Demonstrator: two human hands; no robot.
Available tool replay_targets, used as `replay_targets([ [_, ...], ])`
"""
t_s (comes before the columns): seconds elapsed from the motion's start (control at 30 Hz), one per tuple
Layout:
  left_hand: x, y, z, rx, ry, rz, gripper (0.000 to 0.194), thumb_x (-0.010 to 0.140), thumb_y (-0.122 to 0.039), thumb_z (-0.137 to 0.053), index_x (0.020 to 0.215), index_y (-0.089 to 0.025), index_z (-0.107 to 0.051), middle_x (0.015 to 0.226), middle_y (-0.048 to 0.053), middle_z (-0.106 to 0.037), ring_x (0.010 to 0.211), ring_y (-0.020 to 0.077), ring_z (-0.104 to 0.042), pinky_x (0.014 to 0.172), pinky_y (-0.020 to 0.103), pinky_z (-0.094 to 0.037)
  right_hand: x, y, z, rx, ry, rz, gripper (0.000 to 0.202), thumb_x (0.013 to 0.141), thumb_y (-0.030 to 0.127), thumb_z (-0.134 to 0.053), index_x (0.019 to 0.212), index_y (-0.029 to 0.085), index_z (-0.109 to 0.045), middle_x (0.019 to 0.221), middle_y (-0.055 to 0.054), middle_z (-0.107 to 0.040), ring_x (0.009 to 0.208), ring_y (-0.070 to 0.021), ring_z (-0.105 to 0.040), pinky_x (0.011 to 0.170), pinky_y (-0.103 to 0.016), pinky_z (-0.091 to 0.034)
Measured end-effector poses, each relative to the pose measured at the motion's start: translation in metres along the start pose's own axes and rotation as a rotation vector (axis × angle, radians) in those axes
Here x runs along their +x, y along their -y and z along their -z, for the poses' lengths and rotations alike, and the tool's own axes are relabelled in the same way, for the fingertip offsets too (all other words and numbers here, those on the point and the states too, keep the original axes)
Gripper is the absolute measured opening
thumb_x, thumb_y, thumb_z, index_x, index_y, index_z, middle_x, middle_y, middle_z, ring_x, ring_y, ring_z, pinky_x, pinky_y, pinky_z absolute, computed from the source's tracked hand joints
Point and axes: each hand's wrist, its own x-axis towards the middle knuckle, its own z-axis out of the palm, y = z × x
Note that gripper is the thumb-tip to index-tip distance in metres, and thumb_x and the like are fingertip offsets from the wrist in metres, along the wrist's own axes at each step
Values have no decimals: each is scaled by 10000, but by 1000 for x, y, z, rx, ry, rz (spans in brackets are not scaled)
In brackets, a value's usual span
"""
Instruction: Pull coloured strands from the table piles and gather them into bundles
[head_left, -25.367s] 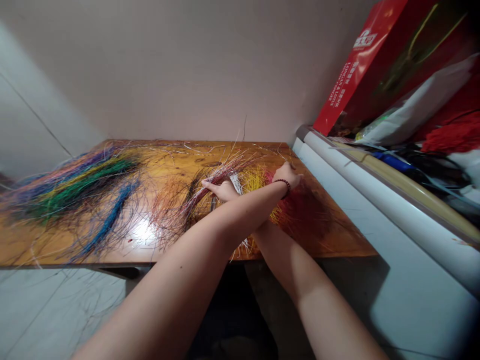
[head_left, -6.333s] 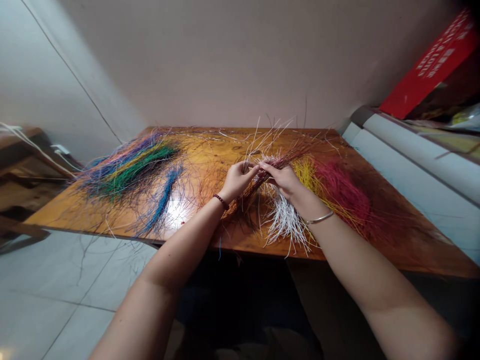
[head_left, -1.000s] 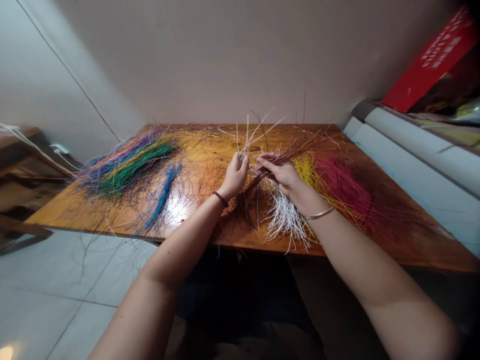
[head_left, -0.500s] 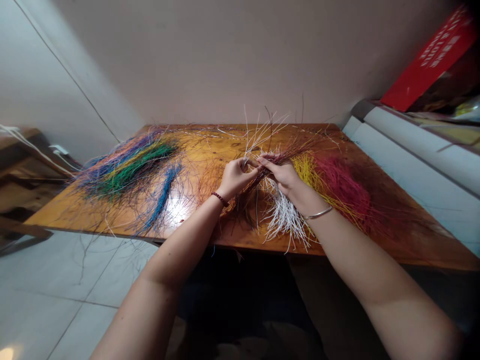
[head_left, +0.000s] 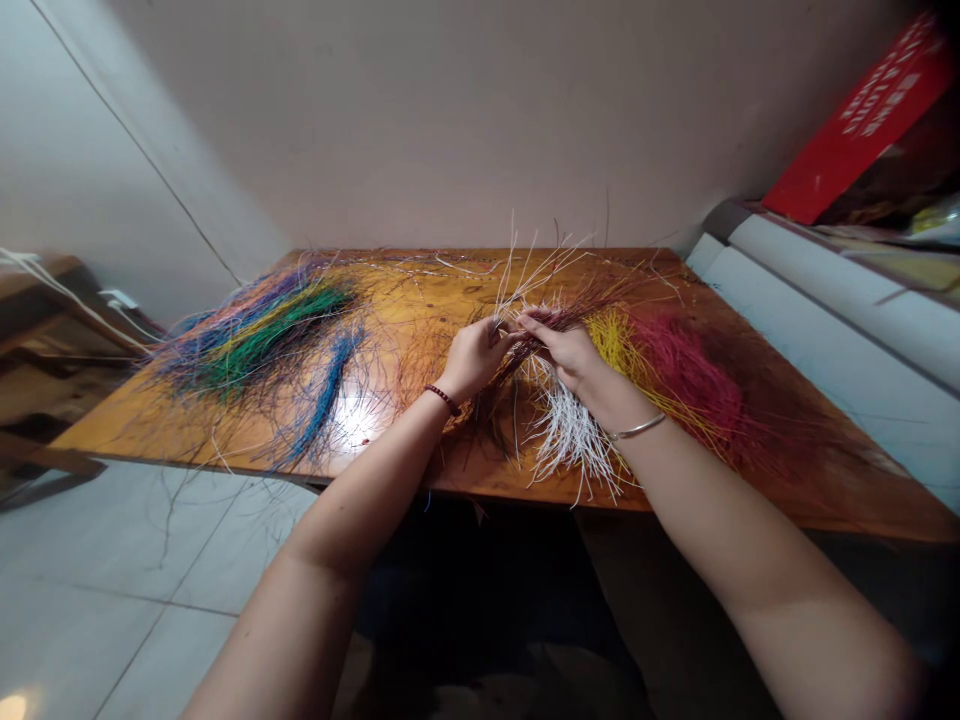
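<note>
– White strands [head_left: 517, 288]: where held?
– Left hand [head_left: 474, 358], fingers closed around them, ends fanning upward.
– Right hand [head_left: 574, 355]?
– Thumb and fingers clamped on one reddish-brown bundle [head_left: 596, 298], slanted.
– Around these?
– White bundle [head_left: 566, 422], just beside; yellow bundle [head_left: 615, 338], then crimson bundle [head_left: 690, 380], rightward.
– Farther?
– Blue bundle [head_left: 326, 398], then green bundle [head_left: 277, 338], leftward on the wooden table [head_left: 112, 440].

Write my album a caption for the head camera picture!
Left hand holds white strands, right hand holds a reddish-brown bunch, over a wooden table.

Dim room, glare on tabletop [head_left: 405, 300]
</note>
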Motion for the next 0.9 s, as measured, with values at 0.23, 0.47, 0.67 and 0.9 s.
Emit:
replay_targets([
  [0.23, 1, 2, -5, -202, -30, -10, 303, 867, -434, -531, 708, -182, -474, 606, -25, -437, 553, 104, -351, 548, 252, -272, 0, 2, 1, 36, 5, -12, 407, 498, 404, -858, 803, 219, -661, 749, 22, -667, 688, -137, -634, 661, -296, -518],
  [0.47, 3, 3, -6, -209, -109, 34, 285, 904, -402, -483, 711, -200, -429, 662, -4, -484, 611, 121, -421, 611, 260, -327, -1, 3, -1, 66, 11, -32, 455, 407, 386, -888, 763, 212, -663, 715, 29, -658, 636, -122, -623, 666, -287, -532],
  [0.67, 6, 5, -6, -304, -55, 55, 318, 910, -449, -439, 818, -176, -575, 654, 3, -521, 601, 123, -455, 597, 244, -359, 1, 0, 0, 38, 2, 33, 413, 455, 420, -864, 744, 203, -665, 711, 21, -653, 614, -110, -600, 635, -267, -508],
  [0.9, 7, 2, -1, -285, -128, 57, 448, 875, -532, -455, 687, -157, -612, 643, 19, -567, 613, 127, -483, 603, 244, -359, -1, 1, -1, -1, 8, 15, 416, 463, 425, -860, 754, 200, -667, 698, 19, -645, 605, -114, -591, 608, -270, -493],
])
